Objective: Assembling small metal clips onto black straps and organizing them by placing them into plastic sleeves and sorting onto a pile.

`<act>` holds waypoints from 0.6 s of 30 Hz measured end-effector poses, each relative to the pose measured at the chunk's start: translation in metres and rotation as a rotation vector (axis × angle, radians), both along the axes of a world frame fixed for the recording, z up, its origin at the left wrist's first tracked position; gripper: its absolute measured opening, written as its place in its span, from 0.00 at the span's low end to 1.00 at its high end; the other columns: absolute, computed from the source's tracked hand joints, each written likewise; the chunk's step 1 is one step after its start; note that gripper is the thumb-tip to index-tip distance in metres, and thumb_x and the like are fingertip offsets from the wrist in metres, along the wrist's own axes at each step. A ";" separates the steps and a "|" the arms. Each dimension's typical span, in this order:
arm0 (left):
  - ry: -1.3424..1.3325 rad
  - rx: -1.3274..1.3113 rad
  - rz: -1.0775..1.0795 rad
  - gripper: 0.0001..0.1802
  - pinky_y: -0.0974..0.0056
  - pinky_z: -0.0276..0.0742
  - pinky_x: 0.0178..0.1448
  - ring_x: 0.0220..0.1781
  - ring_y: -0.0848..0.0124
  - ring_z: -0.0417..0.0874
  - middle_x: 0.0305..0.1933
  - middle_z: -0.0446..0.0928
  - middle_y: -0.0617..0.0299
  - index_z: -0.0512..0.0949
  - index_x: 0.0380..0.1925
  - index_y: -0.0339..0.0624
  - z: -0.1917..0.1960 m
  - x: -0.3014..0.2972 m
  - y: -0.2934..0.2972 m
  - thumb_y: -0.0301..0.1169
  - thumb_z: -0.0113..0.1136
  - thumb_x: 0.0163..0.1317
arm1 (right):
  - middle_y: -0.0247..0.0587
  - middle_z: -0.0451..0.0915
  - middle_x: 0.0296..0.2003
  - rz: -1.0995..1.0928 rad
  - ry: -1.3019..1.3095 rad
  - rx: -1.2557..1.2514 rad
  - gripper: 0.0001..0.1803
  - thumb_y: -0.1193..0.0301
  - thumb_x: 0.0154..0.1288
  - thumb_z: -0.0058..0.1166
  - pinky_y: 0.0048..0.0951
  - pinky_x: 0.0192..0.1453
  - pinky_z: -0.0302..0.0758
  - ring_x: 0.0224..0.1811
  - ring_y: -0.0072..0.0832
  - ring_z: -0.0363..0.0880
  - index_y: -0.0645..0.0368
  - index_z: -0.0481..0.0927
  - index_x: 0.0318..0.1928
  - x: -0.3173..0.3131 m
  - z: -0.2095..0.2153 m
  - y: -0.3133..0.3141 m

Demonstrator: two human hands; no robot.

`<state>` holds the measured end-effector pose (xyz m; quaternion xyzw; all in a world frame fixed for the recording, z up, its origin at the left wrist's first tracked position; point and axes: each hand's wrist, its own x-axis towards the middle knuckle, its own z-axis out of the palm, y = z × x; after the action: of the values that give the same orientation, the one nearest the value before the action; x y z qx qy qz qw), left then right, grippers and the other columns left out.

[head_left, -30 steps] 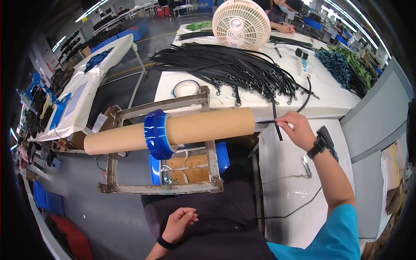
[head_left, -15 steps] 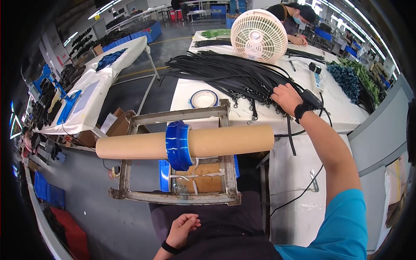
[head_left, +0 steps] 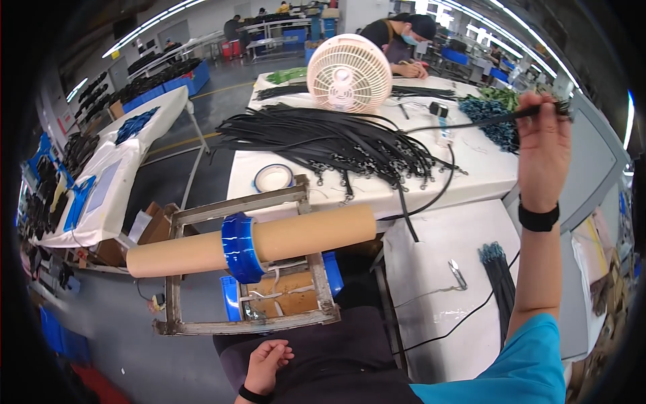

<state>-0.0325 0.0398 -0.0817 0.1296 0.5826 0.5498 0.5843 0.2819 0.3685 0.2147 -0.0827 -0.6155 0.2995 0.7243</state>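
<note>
My right hand (head_left: pixel 544 155) is raised at the right, closed around the end of a black strap (head_left: pixel 471 124). The strap stretches taut toward a large pile of black straps (head_left: pixel 303 135) with metal clips on the white table. What sticks out past the fingers is blurred. My left hand (head_left: pixel 266 367) rests over my lap, fingers curled, with nothing visible in them. In front of me, a cardboard tube (head_left: pixel 316 229) lies tilted across a worn metal frame (head_left: pixel 235 209). A thick roll of shiny blue film or tape (head_left: pixel 241 247) sits around the tube.
A white fan (head_left: pixel 350 74) and a tape roll (head_left: pixel 273 178) stand on the white table (head_left: pixel 249 158). A co-worker (head_left: pixel 404 40) leans over its far side. On the lower white surface lie snips (head_left: pixel 457 275) and a strap bundle (head_left: pixel 498 283). A grey panel (head_left: pixel 599 161) borders the right.
My right hand has risen from the pile to the right, drawing a strap with it. The view has swung right, bringing the strap bundle on the lower surface into sight. My left hand stays over my lap.
</note>
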 end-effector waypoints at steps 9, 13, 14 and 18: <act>0.137 0.264 -0.321 0.12 0.69 0.75 0.50 0.42 0.73 0.80 0.41 0.78 0.57 0.75 0.46 0.33 0.060 0.034 0.003 0.26 0.55 0.64 | 0.33 0.72 0.18 0.666 -0.598 -0.653 0.16 0.65 0.71 0.42 0.17 0.22 0.59 0.15 0.14 0.62 0.67 0.73 0.45 -0.022 -0.034 -0.140; 0.027 0.505 -0.491 0.26 0.66 0.73 0.53 0.48 0.69 0.77 0.47 0.75 0.58 0.64 0.60 0.36 0.098 0.049 0.009 0.23 0.55 0.61 | 0.36 0.75 0.21 1.011 -0.803 -1.165 0.14 0.67 0.71 0.42 0.16 0.25 0.63 0.19 0.14 0.66 0.65 0.74 0.46 -0.062 -0.098 -0.186; -0.009 0.550 -0.508 0.29 0.67 0.73 0.51 0.45 0.73 0.76 0.48 0.74 0.60 0.61 0.62 0.37 0.110 0.049 0.012 0.23 0.57 0.60 | 0.36 0.76 0.22 1.060 -0.828 -1.183 0.14 0.66 0.71 0.42 0.15 0.26 0.63 0.20 0.14 0.67 0.64 0.74 0.46 -0.070 -0.114 -0.193; 0.021 0.555 -0.311 0.29 0.73 0.71 0.45 0.40 0.81 0.74 0.40 0.73 0.66 0.62 0.62 0.39 0.100 0.049 0.002 0.27 0.59 0.61 | 0.35 0.76 0.23 1.204 -0.842 -1.218 0.14 0.67 0.71 0.42 0.15 0.25 0.63 0.20 0.14 0.68 0.64 0.75 0.46 -0.095 -0.156 -0.217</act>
<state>0.0164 0.0421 0.0181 0.3772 0.3897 0.5906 0.5975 0.1872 0.1510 0.0582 -0.2159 -0.5033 0.8367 -0.0001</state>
